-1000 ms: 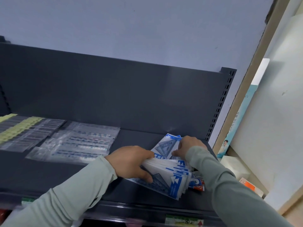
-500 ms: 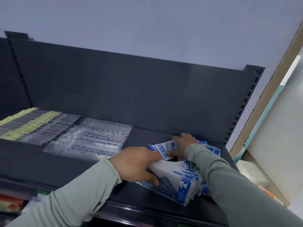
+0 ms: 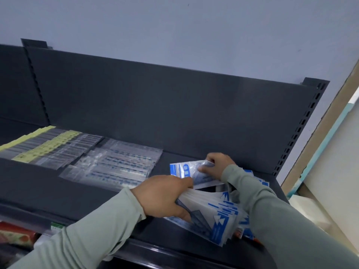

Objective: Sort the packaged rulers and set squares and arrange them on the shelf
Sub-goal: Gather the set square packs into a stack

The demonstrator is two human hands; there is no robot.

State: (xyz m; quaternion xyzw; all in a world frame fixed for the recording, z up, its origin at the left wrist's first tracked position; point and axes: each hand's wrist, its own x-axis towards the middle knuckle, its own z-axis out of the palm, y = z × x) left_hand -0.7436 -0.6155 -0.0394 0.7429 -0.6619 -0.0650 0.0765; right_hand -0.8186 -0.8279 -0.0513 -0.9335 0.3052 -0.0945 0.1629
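- Set squares (image 3: 213, 212) in blue-and-white packs stand as a thick stack at the front right of the shelf (image 3: 48, 191), lower edge on the board.
- My left grip (image 3: 165, 195) holds that stack, with fingers curled over its top edge and the thumb low on the front pack.
- My right grip (image 3: 217, 166) pinches one pack (image 3: 184, 170) just behind the stack, near the back panel (image 3: 174, 105). I cannot tell whether this pack rests on the shelf or is lifted.
- Rulers (image 3: 116, 167) in clear sleeves lie flat mid-shelf, with yellow-labelled ones (image 3: 48, 146) beside them to the left.
- I judge the step in hand to be dealing set squares one at a time from the stack into their own pile at the right.
- The next move calls for laying this pack flat, in line with the rulers but apart from them. After that comes a clean pinch on a single slippery pack from the stack.
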